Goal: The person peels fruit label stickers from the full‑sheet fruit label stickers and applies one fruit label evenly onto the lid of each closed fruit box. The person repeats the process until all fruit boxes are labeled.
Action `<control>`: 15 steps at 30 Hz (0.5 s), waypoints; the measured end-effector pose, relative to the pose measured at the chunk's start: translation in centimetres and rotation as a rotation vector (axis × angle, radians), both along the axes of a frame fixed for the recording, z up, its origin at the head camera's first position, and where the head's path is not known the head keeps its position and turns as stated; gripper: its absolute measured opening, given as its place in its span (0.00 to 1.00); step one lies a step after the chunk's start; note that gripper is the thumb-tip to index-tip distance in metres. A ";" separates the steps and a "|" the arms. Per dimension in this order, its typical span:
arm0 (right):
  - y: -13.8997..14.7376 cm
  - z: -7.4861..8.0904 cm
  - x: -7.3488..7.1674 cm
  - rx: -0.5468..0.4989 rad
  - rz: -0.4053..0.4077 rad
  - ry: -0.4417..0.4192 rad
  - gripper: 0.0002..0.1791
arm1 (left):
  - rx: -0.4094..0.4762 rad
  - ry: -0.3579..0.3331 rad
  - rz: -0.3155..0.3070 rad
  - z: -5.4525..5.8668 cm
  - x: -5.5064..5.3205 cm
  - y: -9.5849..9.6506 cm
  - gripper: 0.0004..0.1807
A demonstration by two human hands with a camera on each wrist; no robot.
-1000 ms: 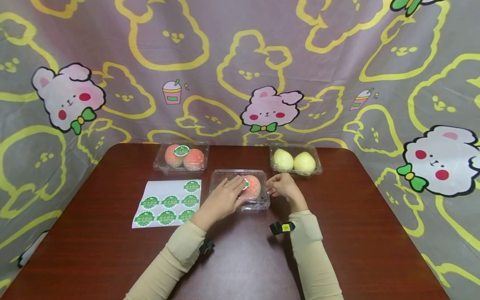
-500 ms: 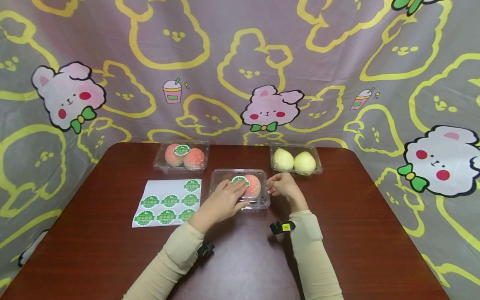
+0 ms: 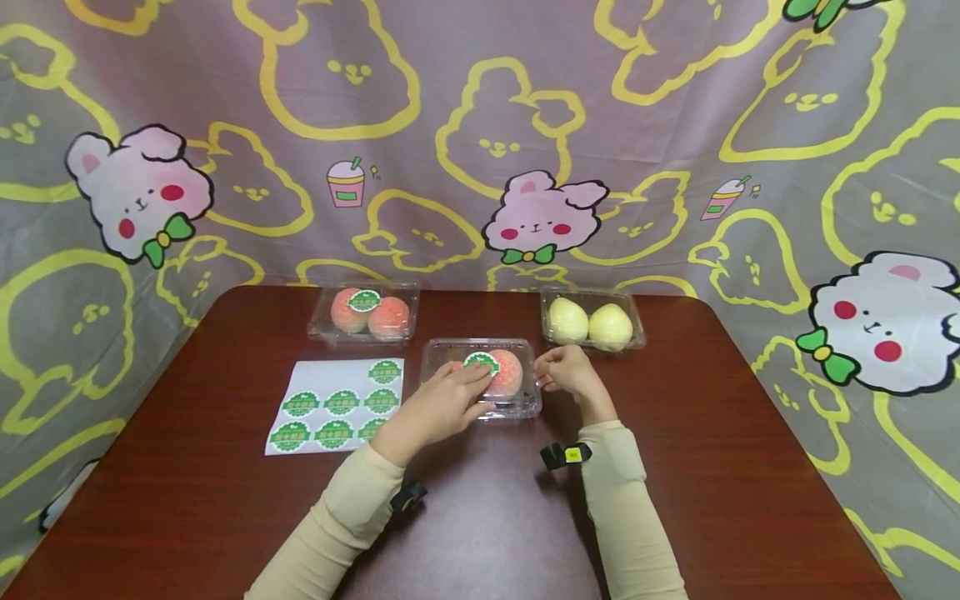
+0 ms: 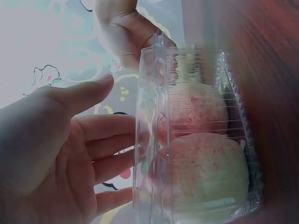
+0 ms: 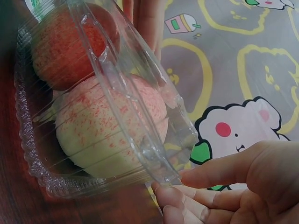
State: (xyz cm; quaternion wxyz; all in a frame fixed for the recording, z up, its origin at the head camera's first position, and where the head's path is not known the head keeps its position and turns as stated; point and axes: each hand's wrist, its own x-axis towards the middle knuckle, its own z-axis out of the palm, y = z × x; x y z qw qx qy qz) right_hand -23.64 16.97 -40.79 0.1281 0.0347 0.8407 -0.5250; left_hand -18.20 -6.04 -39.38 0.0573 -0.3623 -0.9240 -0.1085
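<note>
A clear plastic clamshell box with two pink-speckled peaches in it sits at the middle of the table. On its lid lies a round green-and-white sticker, partly covered by the fingers of my left hand. Those fingers reach nearly straight across the lid, thumb spread apart toward the box's near side. At the box's right side, my right hand pinches the corner of the lid's rim between thumb and fingers, as the right wrist view shows. The box lid is down over the peaches.
A white sheet with several green stickers lies left of the box. Behind it stands a stickered clear box of two peaches. At the back right is another clear box with two pale yellow fruits. A patterned curtain surrounds the table.
My left hand has slid slightly left and back over the lid, so more of the green sticker shows. The right hand has stayed at the box's corner.
</note>
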 end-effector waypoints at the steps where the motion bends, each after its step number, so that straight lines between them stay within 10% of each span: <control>1: 0.0 0.0 0.0 0.000 0.000 0.000 0.13 | -0.006 -0.001 0.001 0.0 0.0 0.0 0.27; 15: 0.1 -0.1 0.0 0.010 0.001 -0.003 0.12 | 0.056 -0.038 0.093 0.5 -0.3 -1.2 0.21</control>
